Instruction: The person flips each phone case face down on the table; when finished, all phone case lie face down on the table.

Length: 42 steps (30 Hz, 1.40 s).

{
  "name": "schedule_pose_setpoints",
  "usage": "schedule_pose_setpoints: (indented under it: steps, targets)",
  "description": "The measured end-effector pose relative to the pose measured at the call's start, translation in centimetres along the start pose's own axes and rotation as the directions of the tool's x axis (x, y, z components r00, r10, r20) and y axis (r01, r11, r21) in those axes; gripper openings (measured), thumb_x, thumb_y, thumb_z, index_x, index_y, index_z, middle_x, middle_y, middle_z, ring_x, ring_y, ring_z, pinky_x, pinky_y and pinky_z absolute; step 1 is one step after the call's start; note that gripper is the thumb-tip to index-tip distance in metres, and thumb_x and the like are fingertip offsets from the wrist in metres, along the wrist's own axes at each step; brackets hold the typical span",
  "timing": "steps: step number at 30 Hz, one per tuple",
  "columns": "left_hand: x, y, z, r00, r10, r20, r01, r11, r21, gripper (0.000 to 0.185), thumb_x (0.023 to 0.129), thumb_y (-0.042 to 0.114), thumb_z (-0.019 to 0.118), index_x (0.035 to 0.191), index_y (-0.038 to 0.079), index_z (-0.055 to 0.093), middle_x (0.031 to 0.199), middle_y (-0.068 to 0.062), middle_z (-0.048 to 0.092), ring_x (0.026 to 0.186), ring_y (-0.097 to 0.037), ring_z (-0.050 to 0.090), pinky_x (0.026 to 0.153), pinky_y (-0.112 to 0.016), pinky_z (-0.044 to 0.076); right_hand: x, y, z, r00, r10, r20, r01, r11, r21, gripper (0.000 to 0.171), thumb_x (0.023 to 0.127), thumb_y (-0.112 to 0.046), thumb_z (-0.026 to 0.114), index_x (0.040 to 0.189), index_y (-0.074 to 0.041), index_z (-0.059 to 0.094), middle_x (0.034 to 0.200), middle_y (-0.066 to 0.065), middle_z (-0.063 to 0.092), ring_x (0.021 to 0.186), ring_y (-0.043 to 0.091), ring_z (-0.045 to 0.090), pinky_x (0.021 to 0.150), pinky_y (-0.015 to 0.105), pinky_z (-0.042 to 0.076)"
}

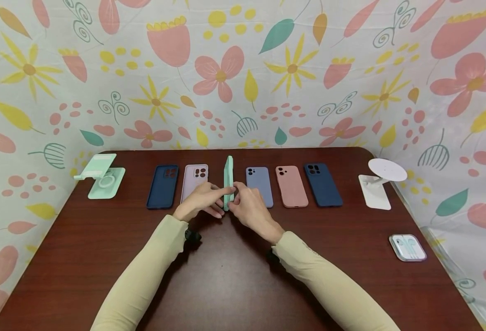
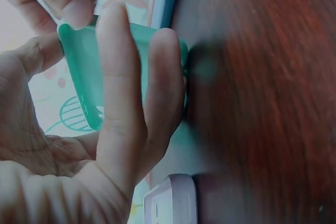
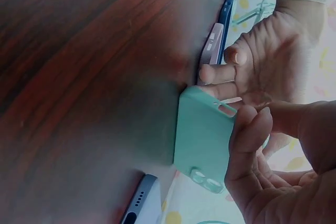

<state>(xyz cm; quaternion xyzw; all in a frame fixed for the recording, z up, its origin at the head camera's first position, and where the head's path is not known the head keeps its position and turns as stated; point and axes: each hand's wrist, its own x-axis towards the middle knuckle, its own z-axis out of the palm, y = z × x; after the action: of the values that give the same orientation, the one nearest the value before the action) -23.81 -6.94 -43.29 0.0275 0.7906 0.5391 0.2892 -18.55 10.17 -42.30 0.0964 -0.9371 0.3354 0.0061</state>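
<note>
A: Hand pose, please.

B: Both forearms in pale yellow-green sleeves reach in from the near edge and meet at mid-surface. The left hand (image 1: 199, 201) and right hand (image 1: 251, 209) each have a grip on the mint green phone case (image 1: 228, 183), which stands on its long edge on the dark red-brown wooden surface (image 1: 226, 285), in the row between the lilac phone case (image 1: 195, 181) and the light blue phone case (image 1: 259, 186). From the left wrist view, two left fingers (image 2: 126, 93) lie flat along one face, with the thumb on the other side. From the right wrist view, the right fingers (image 3: 247, 145) curl over the upper edge.

A: So both grips closed on it?

B: Yes, both holding the same case.

A: Materials?

B: The case looks matte and soft, with rounded corners and camera cutouts at one end. Flat in the row: a navy phone case (image 1: 162, 186) at left, a salmon pink phone case (image 1: 291, 186) and a dark blue phone case (image 1: 323, 184) at right. All matte, rounded rectangles.
</note>
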Motion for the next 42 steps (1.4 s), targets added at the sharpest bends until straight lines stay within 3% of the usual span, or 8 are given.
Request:
schedule_pose_setpoints:
  steps: [6, 10, 14, 18, 24, 33, 42]
  targets:
    - [-0.2, 0.2, -0.9, 1.0, -0.008, 0.015, 0.008, 1.0, -0.009, 0.056, 0.089, 0.052, 0.072, 0.116, 0.003, 0.068, 0.102, -0.02, 0.074, 0.08, -0.027, 0.077, 0.068, -0.036, 0.064, 0.6, 0.4, 0.5, 0.996, 0.017, 0.084, -0.02, 0.999, 0.027, 0.053, 0.091, -0.015, 0.073, 0.139, 0.0, 0.054, 0.074, 0.002, 0.068, 0.053, 0.009, 0.059, 0.052, 0.023, 0.048]
    - [-0.2, 0.3, -1.1, 1.0, -0.008, -0.024, 0.007, 0.999, -0.043, 0.051, 0.09, 0.043, 0.074, 0.121, 0.003, 0.064, 0.096, -0.015, 0.074, 0.075, -0.021, 0.075, 0.067, -0.033, 0.064, 1.1, 0.7, 0.8, 0.984, 0.047, 0.172, -0.057, 0.997, 0.053, 0.056, 0.092, -0.016, 0.073, 0.141, -0.001, 0.053, 0.072, 0.002, 0.068, 0.053, 0.01, 0.063, 0.052, 0.024, 0.05]
    - [-0.5, 0.7, -1.2, 0.996, 0.027, -0.085, -0.034, 0.996, -0.081, 0.043, 0.09, 0.03, 0.077, 0.12, 0.002, 0.062, 0.084, -0.01, 0.072, 0.065, -0.015, 0.07, 0.066, -0.032, 0.063, 1.5, 1.1, 1.2, 0.973, 0.047, 0.228, -0.069, 0.994, 0.087, 0.056, 0.091, -0.017, 0.074, 0.142, -0.002, 0.053, 0.072, 0.003, 0.07, 0.054, 0.01, 0.065, 0.052, 0.025, 0.052]
    - [-1.0, 1.1, -1.3, 0.987, 0.064, -0.145, -0.076, 0.994, -0.077, 0.035, 0.089, 0.02, 0.078, 0.115, 0.001, 0.064, 0.082, -0.008, 0.071, 0.059, -0.013, 0.069, 0.073, -0.041, 0.064, 1.9, 1.3, 1.5, 0.971, 0.037, 0.237, -0.063, 0.992, 0.105, 0.052, 0.09, -0.016, 0.076, 0.137, -0.002, 0.057, 0.073, 0.004, 0.071, 0.054, 0.011, 0.066, 0.052, 0.026, 0.054]
    - [-1.6, 1.5, -1.3, 0.974, 0.069, -0.214, -0.075, 0.997, -0.019, 0.029, 0.088, 0.017, 0.079, 0.111, 0.005, 0.068, 0.094, -0.012, 0.074, 0.063, -0.016, 0.073, 0.082, -0.051, 0.062, 2.1, 1.2, 1.7, 0.964, 0.063, 0.258, -0.091, 0.991, 0.099, 0.047, 0.089, -0.018, 0.076, 0.131, -0.003, 0.061, 0.073, 0.004, 0.073, 0.055, 0.011, 0.067, 0.051, 0.026, 0.054]
    - [-2.3, 1.6, -1.9, 0.969, 0.029, -0.245, -0.024, 0.999, 0.02, 0.022, 0.088, 0.018, 0.079, 0.106, 0.008, 0.071, 0.097, -0.012, 0.077, 0.067, -0.018, 0.075, 0.082, -0.048, 0.063, 2.1, 1.3, 1.9, 0.959, 0.083, 0.27, -0.116, 0.987, 0.11, 0.045, 0.09, -0.015, 0.075, 0.129, 0.002, 0.062, 0.071, 0.004, 0.072, 0.053, 0.012, 0.067, 0.051, 0.025, 0.054]
    - [-2.4, 1.0, -2.3, 0.968, 0.029, -0.25, -0.016, 0.998, 0.054, 0.019, 0.089, 0.017, 0.077, 0.104, 0.006, 0.072, 0.087, -0.013, 0.077, 0.064, -0.018, 0.075, 0.074, -0.04, 0.064, 2.1, 1.3, 1.7, 0.959, 0.1, 0.264, -0.121, 0.99, 0.066, 0.021, 0.09, -0.014, 0.075, 0.107, -0.003, 0.067, 0.067, 0.003, 0.071, 0.054, 0.011, 0.067, 0.054, 0.024, 0.052]
